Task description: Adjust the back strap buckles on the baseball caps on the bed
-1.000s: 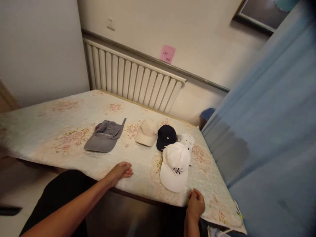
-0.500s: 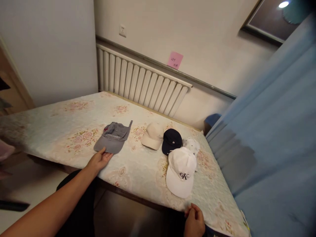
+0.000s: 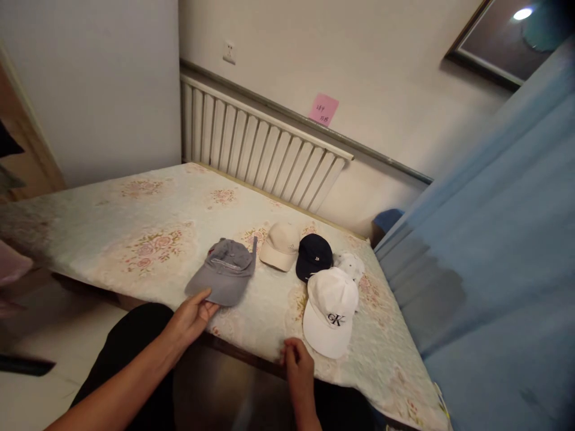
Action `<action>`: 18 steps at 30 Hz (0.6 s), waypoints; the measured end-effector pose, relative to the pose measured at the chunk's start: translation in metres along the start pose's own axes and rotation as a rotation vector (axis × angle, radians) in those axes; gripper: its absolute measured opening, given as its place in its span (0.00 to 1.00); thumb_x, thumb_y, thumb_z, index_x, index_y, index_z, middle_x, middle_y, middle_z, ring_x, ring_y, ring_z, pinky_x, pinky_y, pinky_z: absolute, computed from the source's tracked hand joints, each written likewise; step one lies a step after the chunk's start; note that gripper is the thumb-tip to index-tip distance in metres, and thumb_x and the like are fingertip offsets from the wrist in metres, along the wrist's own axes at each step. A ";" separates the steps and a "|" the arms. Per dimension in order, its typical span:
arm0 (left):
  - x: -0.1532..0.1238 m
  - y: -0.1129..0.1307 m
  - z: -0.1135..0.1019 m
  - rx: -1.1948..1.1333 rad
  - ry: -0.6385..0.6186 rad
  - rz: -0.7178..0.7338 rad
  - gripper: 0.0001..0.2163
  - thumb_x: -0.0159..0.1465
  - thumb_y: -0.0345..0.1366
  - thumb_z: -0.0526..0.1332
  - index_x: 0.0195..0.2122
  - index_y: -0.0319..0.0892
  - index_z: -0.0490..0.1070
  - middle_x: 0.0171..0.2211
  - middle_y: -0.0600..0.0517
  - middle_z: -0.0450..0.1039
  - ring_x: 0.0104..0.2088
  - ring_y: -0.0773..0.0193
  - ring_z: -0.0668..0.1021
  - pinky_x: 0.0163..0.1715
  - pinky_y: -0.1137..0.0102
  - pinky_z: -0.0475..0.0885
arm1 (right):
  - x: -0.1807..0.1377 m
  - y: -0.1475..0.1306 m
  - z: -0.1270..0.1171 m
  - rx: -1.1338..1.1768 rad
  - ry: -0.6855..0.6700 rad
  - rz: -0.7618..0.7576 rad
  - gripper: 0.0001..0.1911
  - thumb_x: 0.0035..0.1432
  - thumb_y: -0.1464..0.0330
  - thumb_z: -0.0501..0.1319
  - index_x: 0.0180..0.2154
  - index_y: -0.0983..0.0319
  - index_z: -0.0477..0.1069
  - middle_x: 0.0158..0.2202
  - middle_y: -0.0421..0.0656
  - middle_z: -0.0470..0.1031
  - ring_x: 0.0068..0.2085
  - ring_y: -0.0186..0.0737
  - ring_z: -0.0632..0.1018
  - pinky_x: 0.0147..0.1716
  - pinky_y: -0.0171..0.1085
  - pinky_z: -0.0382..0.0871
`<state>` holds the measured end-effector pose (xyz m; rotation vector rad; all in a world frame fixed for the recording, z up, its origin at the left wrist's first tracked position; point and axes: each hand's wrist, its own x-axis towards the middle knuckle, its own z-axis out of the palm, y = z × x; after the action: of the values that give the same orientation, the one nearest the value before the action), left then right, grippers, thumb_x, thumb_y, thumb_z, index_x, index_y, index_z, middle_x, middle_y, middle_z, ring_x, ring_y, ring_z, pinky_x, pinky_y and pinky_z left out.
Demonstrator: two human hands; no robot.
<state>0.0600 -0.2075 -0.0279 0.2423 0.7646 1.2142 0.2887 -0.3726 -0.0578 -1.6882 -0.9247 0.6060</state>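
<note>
My left hand [image 3: 193, 316] pinches the brim of a grey baseball cap [image 3: 228, 269] between thumb and fingers, its strap sticking up at the right. The cap is over the near part of the bed. Just past the bed's front edge, my right hand [image 3: 298, 362] is loosely curled, with nothing visible in it. Closest to it is a white baseball cap [image 3: 331, 305] with black letters on the front. Behind that lie a black cap [image 3: 314, 256], a beige cap [image 3: 281, 245] and another whitish cap [image 3: 350, 263], partly hidden by the lettered one.
The bed [image 3: 171, 209] has a pale floral cover. A radiator [image 3: 256, 137] runs along the wall behind it, with a pink note [image 3: 324, 109] above. A blue curtain [image 3: 494, 239] hangs on the right. My dark-clothed knees are by the front edge.
My left hand has drawn the grey cap right and nearer to me. My right hand has moved left and a little forward, away from below the lettered white cap.
</note>
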 end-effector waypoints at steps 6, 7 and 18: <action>-0.054 -0.021 0.025 0.135 -0.132 -0.004 0.13 0.54 0.29 0.66 0.42 0.38 0.75 0.37 0.47 0.80 0.38 0.56 0.81 0.39 0.65 0.77 | -0.004 -0.069 0.053 -0.349 -0.113 -0.608 0.24 0.53 0.74 0.56 0.54 0.63 0.66 0.46 0.51 0.71 0.46 0.44 0.73 0.45 0.43 0.71; -0.060 -0.021 0.029 0.165 -0.160 -0.006 0.11 0.53 0.31 0.67 0.38 0.38 0.76 0.34 0.48 0.80 0.37 0.57 0.81 0.37 0.67 0.76 | -0.006 -0.080 0.059 -0.423 -0.134 -0.674 0.26 0.53 0.74 0.57 0.55 0.63 0.64 0.49 0.52 0.69 0.49 0.46 0.71 0.48 0.46 0.69; -0.065 -0.028 0.023 0.378 -0.407 -0.067 0.14 0.50 0.34 0.70 0.39 0.40 0.76 0.38 0.48 0.80 0.39 0.57 0.79 0.41 0.67 0.73 | 0.013 -0.090 0.077 -0.807 -0.042 -0.828 0.22 0.57 0.72 0.53 0.55 0.60 0.66 0.36 0.46 0.69 0.29 0.40 0.73 0.26 0.36 0.67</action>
<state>0.0869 -0.2714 -0.0013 0.7456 0.6323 0.9085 0.2114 -0.3072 0.0048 -1.7242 -1.9135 -0.3494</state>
